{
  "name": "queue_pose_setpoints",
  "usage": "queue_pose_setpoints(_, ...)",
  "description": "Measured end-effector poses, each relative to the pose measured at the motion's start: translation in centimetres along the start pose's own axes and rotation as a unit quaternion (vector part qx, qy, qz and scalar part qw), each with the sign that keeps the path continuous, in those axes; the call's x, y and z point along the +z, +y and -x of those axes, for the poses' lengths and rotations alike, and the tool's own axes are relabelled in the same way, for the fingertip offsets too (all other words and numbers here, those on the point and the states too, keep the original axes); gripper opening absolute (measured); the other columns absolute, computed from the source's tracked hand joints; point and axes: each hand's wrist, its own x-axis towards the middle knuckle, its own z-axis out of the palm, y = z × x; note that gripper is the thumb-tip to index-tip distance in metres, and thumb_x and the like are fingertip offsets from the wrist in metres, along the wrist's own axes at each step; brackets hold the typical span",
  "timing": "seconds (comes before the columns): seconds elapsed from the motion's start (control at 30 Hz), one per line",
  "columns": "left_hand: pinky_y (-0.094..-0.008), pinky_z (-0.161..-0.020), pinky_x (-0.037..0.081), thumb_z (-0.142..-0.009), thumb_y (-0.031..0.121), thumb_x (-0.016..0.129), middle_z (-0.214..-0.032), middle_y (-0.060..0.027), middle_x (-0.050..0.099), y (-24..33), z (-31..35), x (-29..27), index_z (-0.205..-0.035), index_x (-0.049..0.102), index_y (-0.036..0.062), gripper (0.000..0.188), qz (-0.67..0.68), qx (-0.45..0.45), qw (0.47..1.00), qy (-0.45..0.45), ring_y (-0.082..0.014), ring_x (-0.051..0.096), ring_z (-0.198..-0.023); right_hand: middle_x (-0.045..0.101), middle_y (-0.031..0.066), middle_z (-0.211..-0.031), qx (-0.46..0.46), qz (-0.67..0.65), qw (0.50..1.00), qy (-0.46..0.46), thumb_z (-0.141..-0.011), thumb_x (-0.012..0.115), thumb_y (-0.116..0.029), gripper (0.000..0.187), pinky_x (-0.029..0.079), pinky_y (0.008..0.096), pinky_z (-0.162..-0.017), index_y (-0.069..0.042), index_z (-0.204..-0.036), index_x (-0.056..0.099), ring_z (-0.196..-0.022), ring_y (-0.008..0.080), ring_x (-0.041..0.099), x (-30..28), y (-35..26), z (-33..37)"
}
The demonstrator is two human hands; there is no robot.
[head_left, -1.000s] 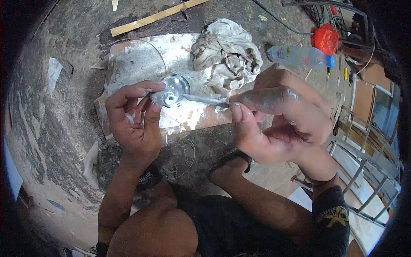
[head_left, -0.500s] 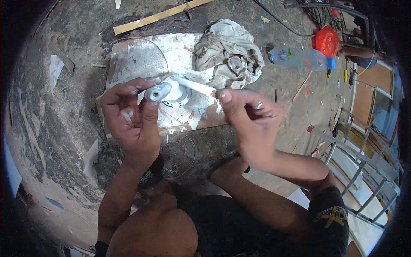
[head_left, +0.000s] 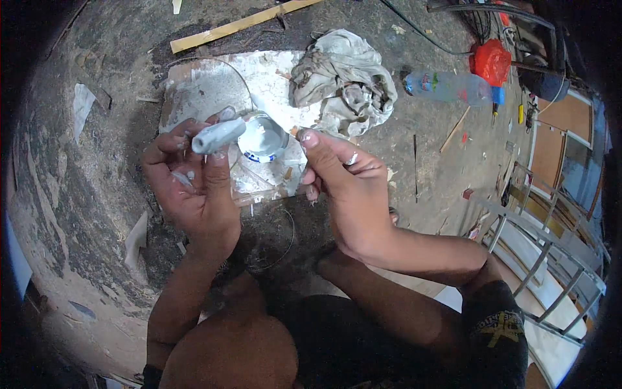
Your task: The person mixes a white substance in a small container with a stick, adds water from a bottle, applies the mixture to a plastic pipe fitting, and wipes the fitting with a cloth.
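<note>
My left hand [head_left: 194, 175], its fingers smeared with white, grips a short, tapered, tube-like piece [head_left: 219, 136] coated in whitish grey. Just right of that piece stands an open round can [head_left: 264, 137] with a blue-marked rim and white, paint-like stuff inside. On the can's other side is my right hand [head_left: 343, 172], thumb and finger pinched together and also spotted with white. What sits in that pinch, if anything, is too small to make out. Under the can lies a white-stained board [head_left: 201, 87].
A crumpled, dirty cloth [head_left: 346, 81] lies on the board's right end. Farther right are a clear plastic bottle [head_left: 447, 87] with a blue cap and a red plastic bag [head_left: 491, 63]. A wooden strip [head_left: 233, 27] lies beyond the board; a metal frame [head_left: 544, 259] stands at right.
My left hand has tilted the coated piece and drawn it slightly left, uncovering the can. My right hand has shifted left and inward; the white strip extending from its fingers no longer shows.
</note>
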Motion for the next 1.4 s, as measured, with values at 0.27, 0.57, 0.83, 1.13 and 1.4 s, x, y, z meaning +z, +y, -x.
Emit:
queue_pose_setpoints(0.27, -0.0488, -0.103, 0.038, -0.089, -0.001, 0.052, -0.118, -0.0157, 0.041, 0.7, 0.3, 0.7, -0.116, 0.029, 0.0047, 0.036, 0.003, -0.01, 1.0, 0.013, -0.0351, 0.043, -0.121, 0.059, -0.0008, -0.065, 0.04, -0.032, 0.998, -0.023, -0.088, 0.065, -0.026, 0.026, 0.038, 0.0181, -0.048, -0.001, -0.097, 0.069, -0.054, 0.0021, 0.047, 0.5, 0.3, 0.6)
queue_pose_setpoints(0.57, -0.0496, -0.104, 0.037, -0.089, 0.001, 0.053, -0.115, -0.0149, 0.042, 0.8, 0.4, 0.9, -0.116, 0.028, 0.0055, 0.038, 0.002, -0.011, 1.0, 0.011, -0.0295, 0.045, -0.116, 0.058, -0.0023, -0.063, 0.064, -0.033, 0.997, -0.029, -0.087, 0.066, -0.026, 0.026, 0.038, 0.0172, -0.048, -0.002, -0.097, 0.069, -0.053, 0.0018, 0.047, 1.0, -0.4, 1.3)
queue_pose_setpoints(0.83, -0.051, -0.105, 0.035, -0.087, 0.001, 0.058, -0.112, -0.0141, 0.042, 0.5, 0.4, 0.6, -0.114, 0.03, 0.004, 0.039, -0.067, 0.031, 0.997, -0.024, -0.0226, 0.047, -0.11, 0.056, -0.0045, -0.061, 0.047, -0.027, 0.997, -0.046, -0.087, 0.066, -0.023, 0.022, 0.036, 0.0176, -0.045, -0.002, -0.094, 0.069, -0.051, 0.001, 0.045, 0.9, -0.8, 2.0)
queue_pose_setpoints(1.13, -0.0447, -0.103, 0.038, -0.086, 0.001, 0.06, -0.108, -0.014, 0.046, 0.6, 0.1, 0.4, -0.112, 0.032, 0.0028, 0.038, -0.083, 0.036, 0.996, -0.026, -0.022, 0.049, -0.106, 0.057, -0.0021, -0.064, 0.049, -0.049, 0.993, -0.096, -0.084, 0.07, -0.021, 0.021, 0.037, 0.0182, -0.046, -0.001, -0.092, 0.068, -0.051, 0.003, 0.048, 0.6, -1.1, 2.5)
queue_pose_setpoints(1.4, -0.0375, -0.098, 0.041, -0.086, 0.0, 0.059, -0.111, -0.0161, 0.05, -0.1, -0.1, -0.2, -0.112, 0.034, 0.0035, 0.036, -0.061, 0.02, 0.998, -0.008, -0.0247, 0.051, -0.111, 0.057, -0.0042, -0.064, 0.0, -0.004, 0.998, -0.069, -0.088, 0.065, -0.015, 0.014, 0.034, 0.0186, -0.046, -0.003, -0.093, 0.069, -0.053, 0.0009, 0.045, -0.8, -0.7, 1.0)
